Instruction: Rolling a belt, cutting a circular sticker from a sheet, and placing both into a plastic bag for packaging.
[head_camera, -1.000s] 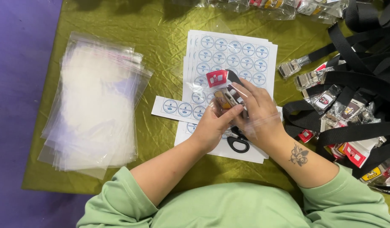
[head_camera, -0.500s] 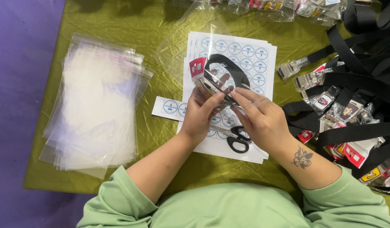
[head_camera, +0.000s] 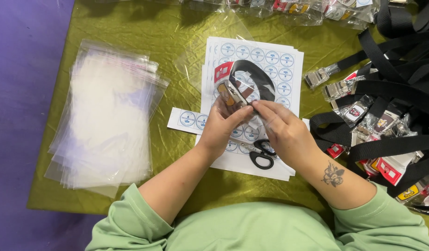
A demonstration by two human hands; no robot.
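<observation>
Left hand: the left hand point(head_camera: 223, 126) is raised over the sticker sheets, palm down, fingers curled and pinched on the near end of the bagged strap; the forearm runs up from the lower left in a green sleeve
Right hand: the right hand point(head_camera: 283, 131) is set just beside the left, fingertips touching it at the bag's near edge, closed on the clear film; the forearm, marked with a small tattoo, comes in from the lower right
Hands together: both are brought together and clamped on the same packet
Held thing: a black strap with a metal buckle and red tag point(head_camera: 242, 83) is seen inside a clear bag, just beyond the fingertips
Axis: the buckle end is held nearest the left fingers; the strap's loop is curled away from the person and to the right, so the long axis is tilted up and rightward
Under the hands: white sticker sheets point(head_camera: 270, 58) with round blue labels are laid flat
Near the right wrist: black-handled scissors point(head_camera: 262, 157) are lying on the sheets, between the two forearms
Left of the left hand: a stack of clear bags point(head_camera: 107, 125) is kept well apart
Right of the right hand: a heap of black straps point(head_camera: 391, 88) is spread on the olive cloth point(head_camera: 130, 28)
</observation>
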